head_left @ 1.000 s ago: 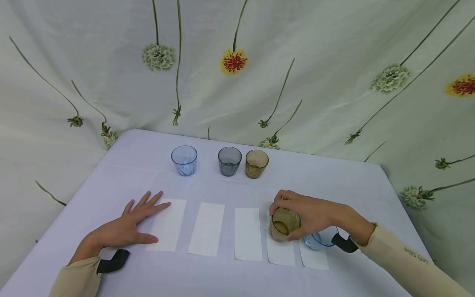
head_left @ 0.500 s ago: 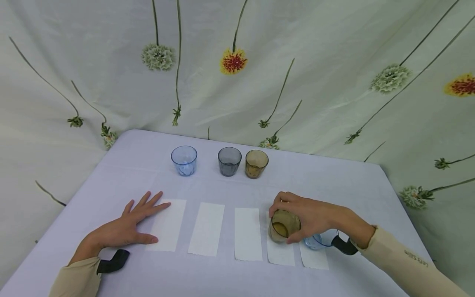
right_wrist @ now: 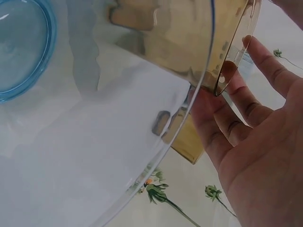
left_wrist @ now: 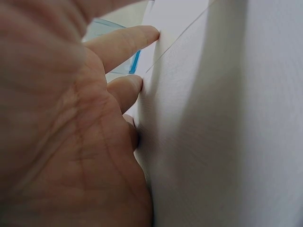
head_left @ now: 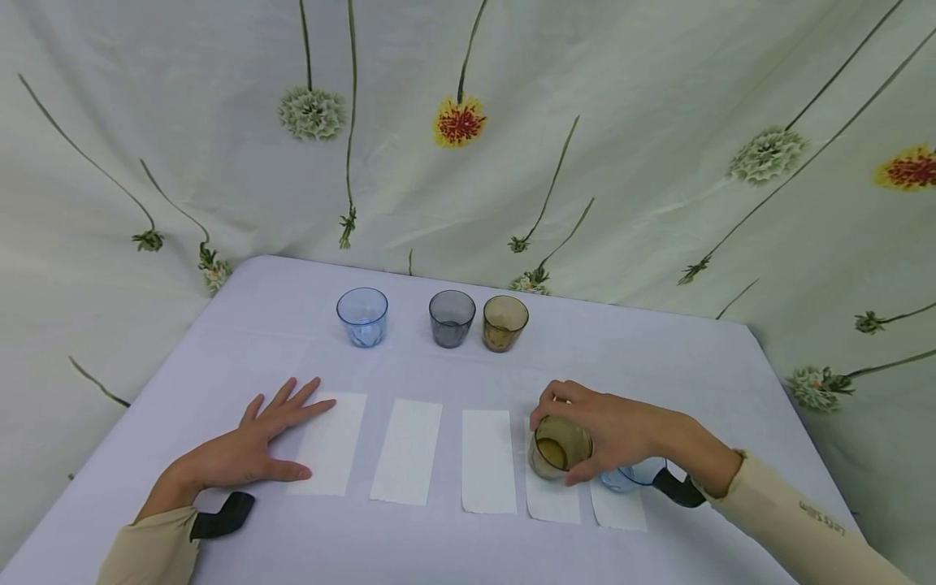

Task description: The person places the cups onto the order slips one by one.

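My right hand [head_left: 607,426] holds an amber glass [head_left: 560,448] from above, thumb on the near side and fingers on the far side. The glass is upright over the upper part of a white paper strip [head_left: 553,505]; whether its base touches is unclear. Just under my right wrist a light blue glass [head_left: 620,479] stands on the rightmost strip [head_left: 621,513], partly hidden. Seen from the right wrist, the blue glass's base [right_wrist: 21,52] looms close, and the amber glass [right_wrist: 232,28] lies against the fingers. My left hand [head_left: 252,447] rests spread on the table, fingertips at the leftmost strip [head_left: 332,455].
Along the back of the white table [head_left: 409,544] stand a blue glass [head_left: 363,318], a grey glass [head_left: 452,319] and another amber glass [head_left: 504,325]. Two more paper strips lie in the middle, one left [head_left: 406,452], one right [head_left: 487,463]. A flower-patterned cloth [head_left: 658,81] hangs behind.
Over the last second my right hand and the amber glass have shifted very slightly toward me. The left hand and the other glasses stay put.
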{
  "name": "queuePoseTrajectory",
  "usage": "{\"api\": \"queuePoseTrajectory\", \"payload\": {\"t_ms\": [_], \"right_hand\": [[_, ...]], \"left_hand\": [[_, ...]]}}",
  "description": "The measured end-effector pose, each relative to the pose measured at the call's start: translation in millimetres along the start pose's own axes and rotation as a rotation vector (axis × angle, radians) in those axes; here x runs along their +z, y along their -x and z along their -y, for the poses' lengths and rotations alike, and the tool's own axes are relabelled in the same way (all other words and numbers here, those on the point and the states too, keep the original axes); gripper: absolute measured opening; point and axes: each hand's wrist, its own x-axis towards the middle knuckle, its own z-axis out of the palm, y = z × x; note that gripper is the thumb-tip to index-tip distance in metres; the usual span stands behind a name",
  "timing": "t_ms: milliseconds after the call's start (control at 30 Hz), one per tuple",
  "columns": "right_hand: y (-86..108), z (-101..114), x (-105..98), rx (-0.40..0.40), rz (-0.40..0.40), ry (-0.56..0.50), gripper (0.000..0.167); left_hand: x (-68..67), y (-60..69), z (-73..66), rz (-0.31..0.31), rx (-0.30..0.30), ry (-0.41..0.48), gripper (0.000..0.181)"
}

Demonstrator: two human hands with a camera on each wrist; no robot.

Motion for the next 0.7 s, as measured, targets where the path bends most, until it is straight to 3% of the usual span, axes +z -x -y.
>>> {"api": "queuePoseTrajectory", "payload": {"t_ms": [133, 300, 533, 700], "right_hand": [[3.2, -0.2, 0.0, 0.014, -0.031, 0.000, 0.068], [12.9, -5.6, -2.6, 0.043, -0.104, -0.034, 0.060], [37.0, -17.3, -7.2, 0.016, -0.299, -0.088, 0.054], [58.4, -32.5, 1.0, 0.009, -0.459, -0.140, 0.056]], "left_hand": [[0.0, 0.6, -0.2, -0.003, 0.005, -0.002, 0.085], [0.3, 0.5, -1.1, -0.003, 0.003, -0.005, 0.086], [0.0, 0.5, -1.8, -0.001, -0.007, -0.011, 0.086], [0.1, 0.6, -2.3, 0.000, -0.006, -0.001, 0.086]]}}
